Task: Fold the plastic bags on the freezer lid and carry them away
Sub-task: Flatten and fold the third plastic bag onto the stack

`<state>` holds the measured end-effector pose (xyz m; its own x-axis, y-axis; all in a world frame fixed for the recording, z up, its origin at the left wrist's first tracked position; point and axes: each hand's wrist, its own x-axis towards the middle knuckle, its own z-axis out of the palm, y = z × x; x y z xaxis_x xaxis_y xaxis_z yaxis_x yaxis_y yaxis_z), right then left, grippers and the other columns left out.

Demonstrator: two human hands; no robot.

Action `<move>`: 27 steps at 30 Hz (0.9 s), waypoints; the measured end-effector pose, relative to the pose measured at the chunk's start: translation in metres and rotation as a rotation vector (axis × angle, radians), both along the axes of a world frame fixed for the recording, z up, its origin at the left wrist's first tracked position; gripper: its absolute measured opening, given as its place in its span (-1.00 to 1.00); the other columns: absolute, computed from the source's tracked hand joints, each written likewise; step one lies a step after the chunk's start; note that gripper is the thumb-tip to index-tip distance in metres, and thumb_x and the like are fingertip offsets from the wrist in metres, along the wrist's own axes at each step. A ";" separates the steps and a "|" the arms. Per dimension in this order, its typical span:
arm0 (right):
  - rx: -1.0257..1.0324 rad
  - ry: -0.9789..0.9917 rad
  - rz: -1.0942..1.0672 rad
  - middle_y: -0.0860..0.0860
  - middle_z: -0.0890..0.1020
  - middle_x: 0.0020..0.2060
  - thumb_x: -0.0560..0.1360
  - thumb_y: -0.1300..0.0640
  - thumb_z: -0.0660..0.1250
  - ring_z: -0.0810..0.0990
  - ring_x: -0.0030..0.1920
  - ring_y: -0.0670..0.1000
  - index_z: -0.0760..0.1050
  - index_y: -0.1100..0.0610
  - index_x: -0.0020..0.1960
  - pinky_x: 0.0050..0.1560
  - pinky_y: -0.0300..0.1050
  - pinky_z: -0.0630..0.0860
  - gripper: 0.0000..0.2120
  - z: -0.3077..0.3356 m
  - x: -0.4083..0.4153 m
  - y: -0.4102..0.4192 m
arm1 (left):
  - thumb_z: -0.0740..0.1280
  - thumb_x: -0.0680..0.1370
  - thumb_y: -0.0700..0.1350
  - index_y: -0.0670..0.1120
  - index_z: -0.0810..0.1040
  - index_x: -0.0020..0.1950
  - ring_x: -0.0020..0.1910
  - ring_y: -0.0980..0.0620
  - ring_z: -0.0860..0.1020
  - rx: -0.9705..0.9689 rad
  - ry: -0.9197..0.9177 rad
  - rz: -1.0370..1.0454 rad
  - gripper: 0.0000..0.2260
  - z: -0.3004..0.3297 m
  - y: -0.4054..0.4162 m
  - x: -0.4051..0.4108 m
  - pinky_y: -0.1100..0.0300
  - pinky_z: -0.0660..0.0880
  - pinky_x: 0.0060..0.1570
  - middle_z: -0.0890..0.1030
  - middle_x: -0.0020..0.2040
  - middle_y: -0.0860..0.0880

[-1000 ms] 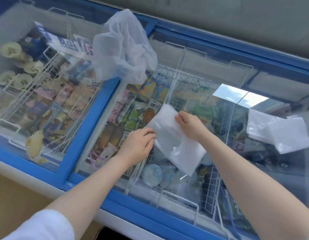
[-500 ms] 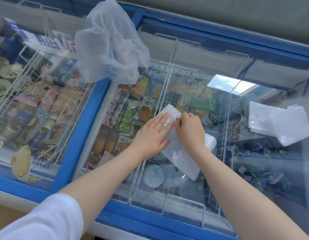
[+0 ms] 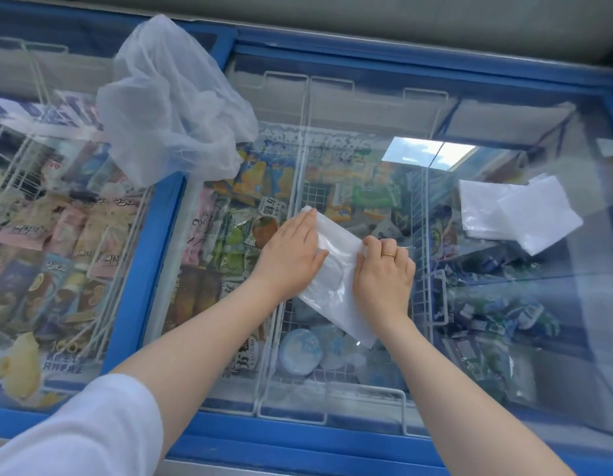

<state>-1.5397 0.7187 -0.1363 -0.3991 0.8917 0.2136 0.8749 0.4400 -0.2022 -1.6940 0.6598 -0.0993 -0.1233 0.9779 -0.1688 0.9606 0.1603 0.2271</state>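
A translucent white plastic bag [image 3: 334, 286] lies folded into a narrow strip on the glass freezer lid [image 3: 366, 108], near the middle. My left hand [image 3: 291, 255] lies flat with straight fingers, pressing the strip's left edge. On the right edge, my right hand [image 3: 384, 274] has its fingers curled and pinches the fold; it wears a ring. A large crumpled bag [image 3: 174, 108] sits on the lid at the back left. A small pile of folded bags [image 3: 517, 214] lies at the right.
The lid's blue frame [image 3: 154, 255] runs between two glass panels and along the near edge. Ice-cream packets and white wire baskets show through the glass. A grey wall stands behind the freezer.
The bag, first held up between both hands, now lies on the glass folded narrower. My left hand opened flat onto it, and my right hand shifted to its right edge.
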 end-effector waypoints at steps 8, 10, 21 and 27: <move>-0.050 -0.024 -0.044 0.21 0.46 0.25 0.51 0.07 0.06 0.26 0.27 0.15 0.33 0.20 0.25 0.31 0.04 0.11 -0.63 -0.005 0.003 -0.005 | -0.24 0.36 0.43 -0.02 -0.18 0.53 0.50 -0.04 -0.25 -0.080 0.028 -0.196 -0.15 -0.024 0.008 0.011 0.06 -0.31 0.42 -0.23 0.53 -0.09; -0.066 -0.076 0.059 0.22 0.30 0.39 0.54 0.08 0.02 0.17 0.41 0.16 0.25 0.28 0.39 0.43 0.02 -0.01 -0.53 -0.005 0.007 -0.012 | -0.24 0.36 0.44 -0.01 -0.21 0.52 0.49 -0.04 -0.27 -0.071 0.047 -0.199 -0.16 -0.026 0.007 0.010 0.05 -0.32 0.43 -0.25 0.52 -0.08; -0.285 -0.246 0.141 0.04 -0.10 0.50 0.51 -0.18 -0.26 -0.12 0.50 -0.02 -0.14 0.18 0.51 0.42 -0.15 -0.35 -0.33 -0.002 0.031 -0.026 | -0.07 0.17 0.60 -0.09 -0.33 0.49 0.46 -0.16 -0.36 -0.094 0.103 -0.287 0.13 -0.026 0.006 0.002 -0.11 -0.32 0.42 -0.36 0.48 -0.15; -0.300 -0.291 0.129 -0.04 -0.17 0.52 0.43 -0.15 -0.43 -0.21 0.51 -0.05 -0.23 0.08 0.52 0.41 -0.10 -0.38 -0.31 0.005 0.029 0.006 | 0.09 0.20 0.59 -0.10 -0.37 0.48 0.44 -0.16 -0.40 -0.123 0.138 -0.298 0.17 -0.022 0.006 0.003 -0.12 -0.33 0.42 -0.38 0.48 -0.16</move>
